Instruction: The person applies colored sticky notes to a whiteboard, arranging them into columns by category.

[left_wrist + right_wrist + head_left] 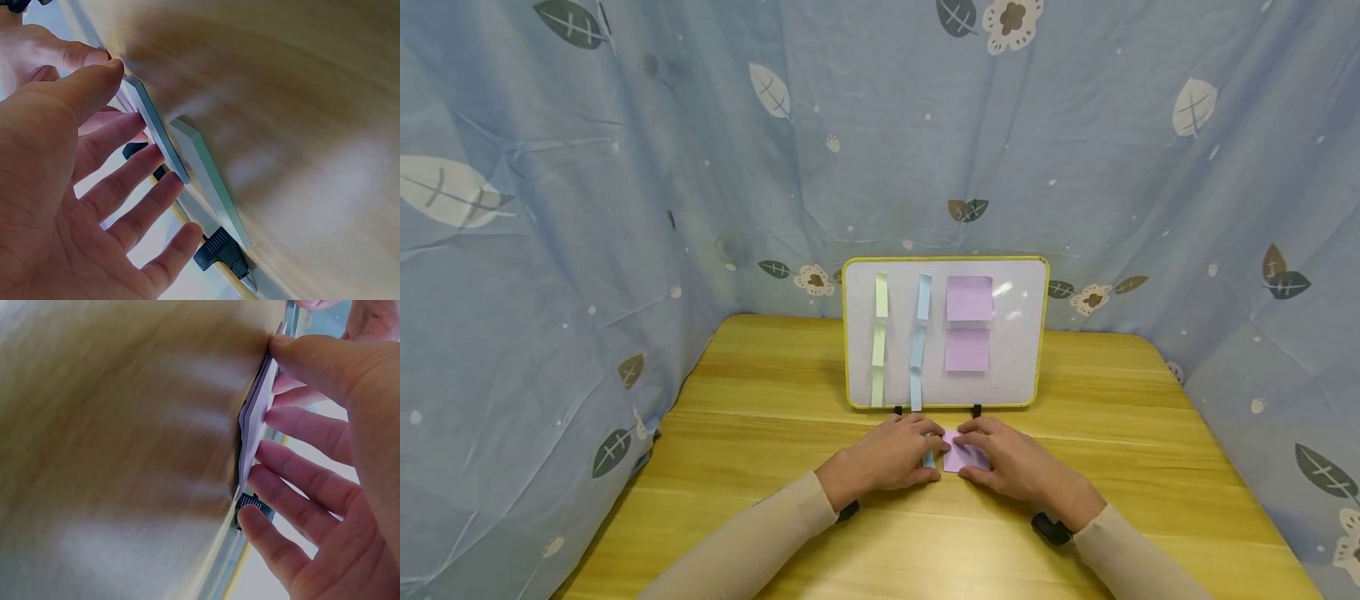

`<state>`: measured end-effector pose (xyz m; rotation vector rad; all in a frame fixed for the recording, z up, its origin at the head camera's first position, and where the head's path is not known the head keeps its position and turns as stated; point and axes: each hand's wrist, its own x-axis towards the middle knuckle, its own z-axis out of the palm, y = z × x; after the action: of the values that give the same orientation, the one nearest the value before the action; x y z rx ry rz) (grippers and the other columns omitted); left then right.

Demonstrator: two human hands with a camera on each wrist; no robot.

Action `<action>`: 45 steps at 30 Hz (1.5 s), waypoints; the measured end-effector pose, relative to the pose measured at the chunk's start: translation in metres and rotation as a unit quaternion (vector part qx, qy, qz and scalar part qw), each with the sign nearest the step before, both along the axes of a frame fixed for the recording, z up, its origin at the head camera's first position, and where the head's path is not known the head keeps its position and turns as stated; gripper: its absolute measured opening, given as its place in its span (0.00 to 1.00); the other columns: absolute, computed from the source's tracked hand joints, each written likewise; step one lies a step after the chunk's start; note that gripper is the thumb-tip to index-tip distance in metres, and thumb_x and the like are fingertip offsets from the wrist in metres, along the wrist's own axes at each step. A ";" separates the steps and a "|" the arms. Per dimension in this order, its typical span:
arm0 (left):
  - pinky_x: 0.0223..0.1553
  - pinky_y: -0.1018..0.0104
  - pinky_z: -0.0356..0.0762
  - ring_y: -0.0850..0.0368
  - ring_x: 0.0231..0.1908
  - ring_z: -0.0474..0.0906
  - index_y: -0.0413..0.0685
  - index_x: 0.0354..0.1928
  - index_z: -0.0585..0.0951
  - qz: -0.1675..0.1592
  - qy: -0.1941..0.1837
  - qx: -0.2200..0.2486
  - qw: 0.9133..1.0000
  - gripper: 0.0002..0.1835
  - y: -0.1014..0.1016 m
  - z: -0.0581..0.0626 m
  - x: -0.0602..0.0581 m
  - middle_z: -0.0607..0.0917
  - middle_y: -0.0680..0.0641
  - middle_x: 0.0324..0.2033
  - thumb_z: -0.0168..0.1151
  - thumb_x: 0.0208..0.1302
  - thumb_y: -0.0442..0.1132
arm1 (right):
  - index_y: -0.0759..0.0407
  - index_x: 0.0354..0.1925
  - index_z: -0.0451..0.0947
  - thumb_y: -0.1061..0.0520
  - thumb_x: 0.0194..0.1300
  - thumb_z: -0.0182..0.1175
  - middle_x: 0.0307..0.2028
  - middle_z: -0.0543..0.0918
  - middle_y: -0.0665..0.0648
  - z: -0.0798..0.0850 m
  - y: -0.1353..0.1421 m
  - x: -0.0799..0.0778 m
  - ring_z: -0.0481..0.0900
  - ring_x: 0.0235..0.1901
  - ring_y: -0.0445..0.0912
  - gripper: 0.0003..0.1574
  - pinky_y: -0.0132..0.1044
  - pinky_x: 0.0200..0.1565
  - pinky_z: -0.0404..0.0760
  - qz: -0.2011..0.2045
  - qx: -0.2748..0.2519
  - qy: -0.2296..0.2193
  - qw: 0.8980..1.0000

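Observation:
A pad of purple sticky notes (962, 457) lies flat on the table between the two hands. My right hand (1011, 458) holds it, thumb at the near edge and fingertips over its top; the right wrist view shows the stack's edge (250, 425) beside the fingers. My left hand (887, 454) reaches to the pad's left side with its fingers fairly straight. Beneath that hand lies a narrow blue sticky-note pad (156, 131), partly covered. Next to it is a narrow green pad (212, 181), hidden in the head view.
Behind the hands a yellow-framed whiteboard (1018, 350) stands on black feet (977, 411). It bears a column of green strips (878, 343), one of blue strips (918, 346), and two purple notes (968, 298). A patterned blue curtain (880, 167) surrounds the wooden table (760, 392).

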<state>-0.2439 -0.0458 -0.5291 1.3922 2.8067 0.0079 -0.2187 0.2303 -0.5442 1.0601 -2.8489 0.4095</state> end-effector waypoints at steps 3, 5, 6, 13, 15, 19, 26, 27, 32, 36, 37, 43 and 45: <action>0.73 0.47 0.86 0.53 0.78 0.81 0.66 0.75 0.88 0.000 -0.001 0.003 1.000 0.24 0.000 0.000 0.001 0.86 0.57 0.76 0.69 0.86 0.61 | 0.58 0.67 0.91 0.48 0.79 0.79 0.70 0.89 0.60 0.000 -0.001 0.000 0.89 0.68 0.57 0.26 0.55 0.65 0.93 -0.002 0.001 -0.002 1.000; 0.73 0.47 0.86 0.53 0.78 0.81 0.66 0.75 0.88 -0.001 -0.001 0.005 1.000 0.24 0.000 0.001 0.001 0.87 0.57 0.76 0.69 0.86 0.61 | 0.57 0.66 0.91 0.48 0.78 0.79 0.70 0.89 0.60 -0.001 -0.001 0.001 0.89 0.68 0.58 0.25 0.56 0.66 0.92 -0.003 0.002 0.000 1.000; 0.73 0.47 0.86 0.53 0.78 0.81 0.66 0.75 0.88 -0.001 -0.001 0.005 1.000 0.24 0.000 0.001 0.002 0.87 0.57 0.76 0.69 0.86 0.61 | 0.57 0.65 0.92 0.48 0.78 0.79 0.70 0.89 0.60 0.000 -0.002 0.001 0.89 0.68 0.58 0.24 0.57 0.66 0.92 -0.003 0.003 0.001 1.000; 0.73 0.46 0.86 0.52 0.78 0.81 0.65 0.75 0.88 -0.003 -0.009 0.010 1.000 0.24 -0.001 0.002 0.001 0.86 0.55 0.77 0.69 0.86 0.61 | 0.55 0.60 0.94 0.51 0.80 0.76 0.69 0.92 0.60 0.000 -0.001 0.002 0.92 0.67 0.58 0.16 0.58 0.66 0.93 0.006 -0.013 0.008 1.000; 0.73 0.45 0.86 0.52 0.79 0.81 0.65 0.75 0.88 -0.001 -0.013 0.011 1.000 0.23 -0.001 0.002 0.000 0.86 0.55 0.77 0.69 0.86 0.60 | 0.54 0.57 0.96 0.55 0.80 0.75 0.66 0.94 0.60 0.000 -0.002 0.000 0.94 0.65 0.57 0.11 0.57 0.64 0.94 0.021 -0.028 0.018 0.999; 0.74 0.45 0.86 0.52 0.79 0.81 0.64 0.73 0.89 0.005 -0.021 0.010 1.000 0.23 0.000 0.002 -0.001 0.86 0.55 0.77 0.68 0.86 0.61 | 0.55 0.51 0.96 0.63 0.78 0.74 0.60 0.97 0.58 -0.001 -0.002 -0.003 0.97 0.58 0.56 0.08 0.54 0.60 0.96 0.047 -0.051 0.040 0.997; 0.70 0.49 0.88 0.53 0.73 0.85 0.64 0.68 0.92 0.010 -0.014 0.012 1.000 0.20 0.004 0.005 -0.002 0.89 0.56 0.73 0.69 0.86 0.62 | 0.58 0.51 0.95 0.64 0.77 0.75 0.51 0.98 0.54 -0.001 -0.004 -0.005 0.98 0.50 0.51 0.07 0.49 0.53 0.97 0.026 -0.057 0.053 0.997; 0.68 0.50 0.88 0.54 0.71 0.86 0.64 0.67 0.92 0.011 -0.013 0.015 1.000 0.20 0.005 0.006 -0.002 0.89 0.56 0.72 0.69 0.86 0.61 | 0.57 0.50 0.95 0.64 0.76 0.76 0.49 0.98 0.53 -0.001 -0.005 -0.005 0.97 0.48 0.49 0.07 0.48 0.52 0.97 0.021 -0.058 0.055 0.997; 0.59 0.55 0.88 0.55 0.61 0.89 0.65 0.61 0.94 0.015 0.000 0.030 0.999 0.16 0.011 0.006 -0.003 0.92 0.57 0.65 0.72 0.84 0.61 | 0.54 0.46 0.96 0.61 0.72 0.81 0.42 0.97 0.48 -0.002 -0.006 -0.004 0.94 0.39 0.41 0.06 0.40 0.42 0.93 -0.006 -0.060 0.059 0.996; 0.55 0.56 0.88 0.57 0.54 0.88 0.65 0.57 0.94 0.024 0.008 0.037 0.999 0.14 0.017 0.006 -0.005 0.92 0.58 0.57 0.74 0.81 0.61 | 0.52 0.43 0.96 0.60 0.70 0.83 0.39 0.97 0.46 -0.002 -0.007 -0.003 0.91 0.35 0.39 0.06 0.36 0.38 0.90 -0.019 -0.062 0.061 0.996; 0.55 0.56 0.88 0.57 0.53 0.88 0.65 0.56 0.94 0.027 0.009 0.038 0.999 0.14 0.019 0.006 -0.005 0.92 0.58 0.55 0.75 0.81 0.61 | 0.52 0.43 0.97 0.60 0.70 0.83 0.39 0.97 0.45 -0.002 -0.007 -0.003 0.91 0.34 0.38 0.05 0.36 0.38 0.89 -0.022 -0.063 0.062 0.996; 0.53 0.59 0.86 0.59 0.51 0.86 0.65 0.55 0.93 0.049 0.025 0.025 0.998 0.15 0.027 0.003 -0.006 0.90 0.59 0.50 0.77 0.79 0.63 | 0.50 0.41 0.97 0.61 0.71 0.82 0.35 0.96 0.44 -0.003 -0.006 -0.002 0.84 0.29 0.33 0.05 0.31 0.33 0.82 -0.035 -0.078 0.071 0.994; 0.52 0.59 0.86 0.59 0.51 0.86 0.65 0.57 0.92 0.054 0.030 0.019 0.998 0.16 0.029 0.002 -0.005 0.90 0.59 0.51 0.77 0.79 0.63 | 0.50 0.41 0.97 0.61 0.71 0.81 0.35 0.96 0.45 -0.003 -0.006 -0.002 0.82 0.28 0.32 0.06 0.30 0.32 0.80 -0.038 -0.085 0.070 0.993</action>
<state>-0.2494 -0.0166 -0.5271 1.2684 2.9434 0.0210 -0.2212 0.2244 -0.5475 0.9085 -2.6665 0.5363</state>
